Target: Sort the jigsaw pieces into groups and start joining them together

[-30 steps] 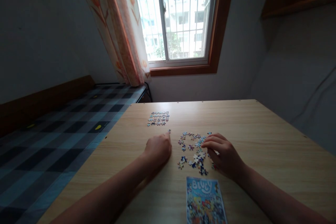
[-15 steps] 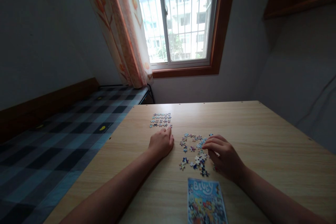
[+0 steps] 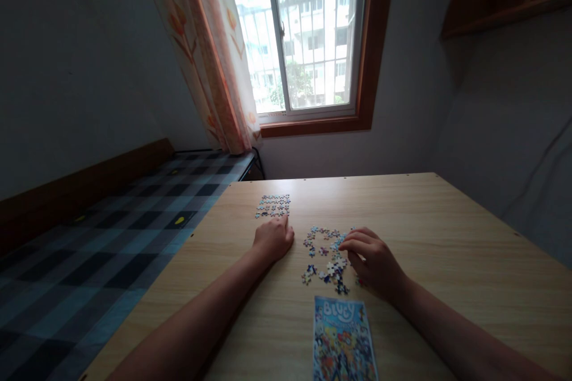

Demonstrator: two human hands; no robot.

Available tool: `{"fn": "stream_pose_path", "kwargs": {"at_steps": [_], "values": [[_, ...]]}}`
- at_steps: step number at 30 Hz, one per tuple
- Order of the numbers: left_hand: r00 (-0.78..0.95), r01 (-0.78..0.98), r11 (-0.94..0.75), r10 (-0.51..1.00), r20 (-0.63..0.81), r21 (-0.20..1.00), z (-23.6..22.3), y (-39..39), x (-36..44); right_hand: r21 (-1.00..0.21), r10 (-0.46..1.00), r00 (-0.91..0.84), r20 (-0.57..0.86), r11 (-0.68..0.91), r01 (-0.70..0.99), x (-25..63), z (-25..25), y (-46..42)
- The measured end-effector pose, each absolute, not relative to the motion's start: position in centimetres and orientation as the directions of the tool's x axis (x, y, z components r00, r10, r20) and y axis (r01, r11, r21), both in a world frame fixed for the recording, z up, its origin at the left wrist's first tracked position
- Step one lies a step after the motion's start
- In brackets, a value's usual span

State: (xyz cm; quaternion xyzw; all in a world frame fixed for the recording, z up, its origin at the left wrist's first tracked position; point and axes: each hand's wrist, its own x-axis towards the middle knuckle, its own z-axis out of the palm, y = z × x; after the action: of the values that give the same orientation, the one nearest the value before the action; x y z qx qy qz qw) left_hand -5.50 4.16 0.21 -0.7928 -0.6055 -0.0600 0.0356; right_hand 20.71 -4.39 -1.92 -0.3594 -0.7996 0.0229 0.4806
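My left hand [image 3: 273, 237] rests on the table, its outer fingers curled and its index finger reaching forward. At that fingertip is a small puzzle piece [image 3: 287, 214], at the lower right corner of several neat rows of puzzle pieces [image 3: 273, 202]. The thumb is mostly out of sight. Over the right side of a loose spread of puzzle pieces [image 3: 330, 268] hovers my right hand [image 3: 370, 256], fingers bent and thumb apart from them. I see nothing held in it; its fingertips are near light blue pieces [image 3: 338, 242].
A picture sheet marked "Bluey" [image 3: 344, 339] lies on the wooden table [image 3: 429, 220] nearest me. To the left stands a bed with a checked cover [image 3: 147, 220]. Beyond the table are a window [image 3: 313, 41] and a flowered curtain [image 3: 205, 59].
The puzzle piece at my left index fingertip has slid slightly left, closer to the rows. My right hand stays over the loose pieces. The whole view has shifted a little.
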Motion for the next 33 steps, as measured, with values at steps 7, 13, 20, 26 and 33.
{"fn": "stream_pose_path", "kwargs": {"at_steps": [7, 13, 20, 26, 33], "values": [[0.245, 0.969, -0.246, 0.959, 0.144, -0.006, 0.3, 4.0, -5.4, -0.39, 0.596, -0.266, 0.758, 0.741, 0.547, 20.7, -2.0, -4.3], [0.242, 0.97, -0.242, 0.958, 0.155, -0.021, 0.2, 4.2, -5.3, -0.408, 0.607, -0.258, 0.752, 0.735, 0.542, 20.8, -2.2, -4.3], [0.257, 0.964, -0.266, 0.947, 0.194, 0.022, -0.2, 4.5, -5.5, -0.445, 0.64, -0.211, 0.739, 0.699, 0.56, 21.2, -2.2, -4.2], [0.435, 0.874, -0.475, 0.858, 0.273, 0.101, 0.4, 3.4, -5.6, -0.45, 0.662, -0.22, 0.717, 0.68, 0.579, 21.4, -2.2, -4.1], [0.824, 0.542, -0.832, 0.554, 0.117, 0.118, 1.5, 1.7, -5.2, -0.315, 0.659, -0.414, 0.628, 0.702, 0.639, 20.8, -1.7, -5.1]]}}
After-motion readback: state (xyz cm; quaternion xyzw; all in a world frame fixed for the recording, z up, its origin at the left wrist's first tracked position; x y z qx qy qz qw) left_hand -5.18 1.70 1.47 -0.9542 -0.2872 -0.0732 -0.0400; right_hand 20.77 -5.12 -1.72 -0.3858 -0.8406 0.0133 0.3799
